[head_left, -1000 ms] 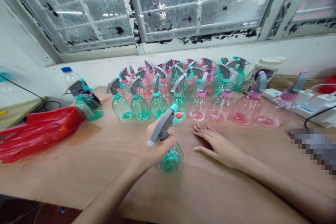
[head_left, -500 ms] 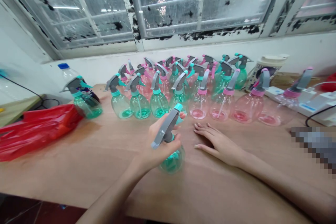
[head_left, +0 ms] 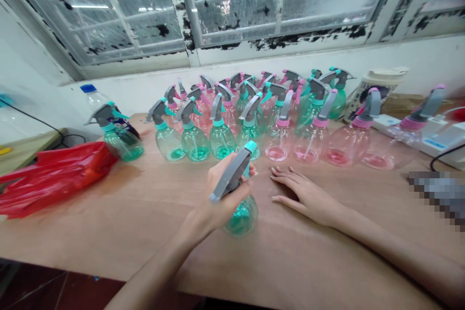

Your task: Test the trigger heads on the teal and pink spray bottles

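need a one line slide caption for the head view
Left hand grips a green spray bottle, right hand rests on the table, more bottles behind.

Held spray bottle: covered around the neck by the left hand
Left hand: partly hidden behind the grey sprayer head
Back-row spray bottles: largely blocked by the front-row spray bottles, too overlapped to count
Blue-capped bottle: masked low down by a green spray bottle
Red plastic bag: cut off by the left edge
Pixelated object: blurred beyond telling, cropped at the right edge
Left forearm: cut off by the bottom edge
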